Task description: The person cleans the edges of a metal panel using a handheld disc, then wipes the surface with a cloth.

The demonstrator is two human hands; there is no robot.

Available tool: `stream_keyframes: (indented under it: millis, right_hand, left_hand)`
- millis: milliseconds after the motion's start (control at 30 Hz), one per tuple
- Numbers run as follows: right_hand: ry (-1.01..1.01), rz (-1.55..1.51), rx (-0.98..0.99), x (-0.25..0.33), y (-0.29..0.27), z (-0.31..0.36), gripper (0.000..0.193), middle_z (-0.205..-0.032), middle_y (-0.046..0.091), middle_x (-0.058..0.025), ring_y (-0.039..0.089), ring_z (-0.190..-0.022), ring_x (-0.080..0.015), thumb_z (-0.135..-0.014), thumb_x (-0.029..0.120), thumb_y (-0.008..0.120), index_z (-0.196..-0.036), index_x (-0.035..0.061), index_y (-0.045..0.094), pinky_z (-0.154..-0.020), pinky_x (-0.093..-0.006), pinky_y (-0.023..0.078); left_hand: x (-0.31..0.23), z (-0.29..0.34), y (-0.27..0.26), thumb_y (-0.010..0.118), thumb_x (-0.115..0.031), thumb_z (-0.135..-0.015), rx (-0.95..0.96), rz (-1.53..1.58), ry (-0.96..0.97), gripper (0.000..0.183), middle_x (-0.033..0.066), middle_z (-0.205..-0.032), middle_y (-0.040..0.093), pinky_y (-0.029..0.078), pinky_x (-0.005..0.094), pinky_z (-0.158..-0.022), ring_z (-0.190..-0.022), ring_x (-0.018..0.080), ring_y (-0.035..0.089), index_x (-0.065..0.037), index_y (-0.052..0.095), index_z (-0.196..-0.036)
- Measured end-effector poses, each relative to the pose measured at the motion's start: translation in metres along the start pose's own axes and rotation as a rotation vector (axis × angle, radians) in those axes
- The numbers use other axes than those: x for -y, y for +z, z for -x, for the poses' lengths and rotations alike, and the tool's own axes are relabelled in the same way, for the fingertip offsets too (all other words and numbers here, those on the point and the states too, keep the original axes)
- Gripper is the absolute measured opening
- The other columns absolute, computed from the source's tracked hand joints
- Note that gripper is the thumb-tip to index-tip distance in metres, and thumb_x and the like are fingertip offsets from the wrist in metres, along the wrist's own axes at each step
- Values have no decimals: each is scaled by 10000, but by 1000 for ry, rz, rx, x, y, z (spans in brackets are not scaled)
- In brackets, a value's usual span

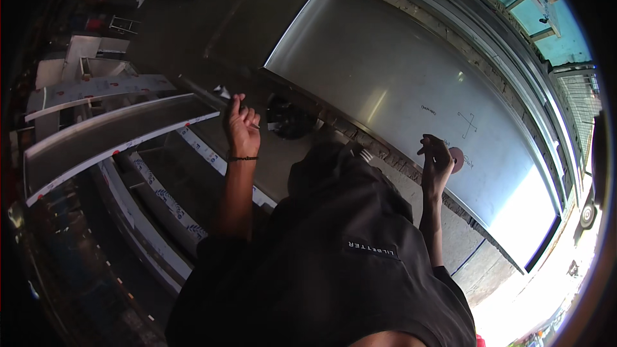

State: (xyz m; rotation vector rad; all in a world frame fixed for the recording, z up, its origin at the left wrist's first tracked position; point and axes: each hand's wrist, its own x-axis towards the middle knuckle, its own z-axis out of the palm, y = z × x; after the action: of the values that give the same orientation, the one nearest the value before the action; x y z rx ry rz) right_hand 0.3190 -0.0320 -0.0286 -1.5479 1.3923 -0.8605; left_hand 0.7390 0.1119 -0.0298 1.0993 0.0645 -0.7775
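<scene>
Against the metal sheet point(385, 58), beside the bent right hand point(437, 158), a reddish disc point(458, 159) is seen; whether it is gripped cannot be told. The left hand point(243, 127) is half-curled, its grip unclear. If the disc is dragged, the sheet could be scratched.

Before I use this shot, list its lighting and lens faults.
In the head view, glare whites out the lower-right end of the metal sheet; in the same head view, the lower left, below the shallow metal tray, sinks into shadow, and fisheye distortion bows the sheet's far edge.
</scene>
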Motion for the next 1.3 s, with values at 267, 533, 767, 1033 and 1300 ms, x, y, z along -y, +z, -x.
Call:
stream_keyframes:
  millis: [267,533,767,1033,1300]
  right_hand:
    - [-28,327,-37,16,2,-24,143,-939,753,-73,695,-759,-134,-976,102,670,-1060,13,743,-665,-281,530]
    - [-27,477,-65,29,10,-28,127,-850,711,-77,682,-676,-120,-922,12,698,-1039,35,741,-593,-280,502]
    - [132,619,-111,41,13,-8,126,-913,721,-86,671,-665,-127,-959,50,683,-1071,27,736,-575,-275,495]
    - [211,658,-169,32,14,-3,119,-969,739,-115,699,-703,-188,-960,66,667,-1057,24,722,-598,-328,513]
    - [242,750,-290,8,-25,9,126,-995,744,-140,722,-746,-253,-935,53,671,-1048,36,723,-627,-364,543]
  left_hand:
    - [105,-94,-176,627,-351,-1018,-431,19,-356,193,-66,-604,344,323,265,-512,-487,77,329,-160,627,-993]
    - [183,-169,-179,621,-328,-1014,-421,178,-706,207,-22,-617,304,331,274,-503,-524,100,343,-142,610,-923]
    - [218,-208,-169,664,-407,-972,-485,77,-779,197,-74,-591,392,335,266,-465,-470,79,343,-259,604,-858]
    - [234,-246,-272,630,-439,-981,-127,-107,-987,216,-79,-644,461,305,219,-379,-457,64,388,-243,595,-899]
    - [235,-252,-292,614,-424,-992,-74,-374,-849,220,-55,-664,487,310,224,-363,-449,69,396,-207,592,-967]
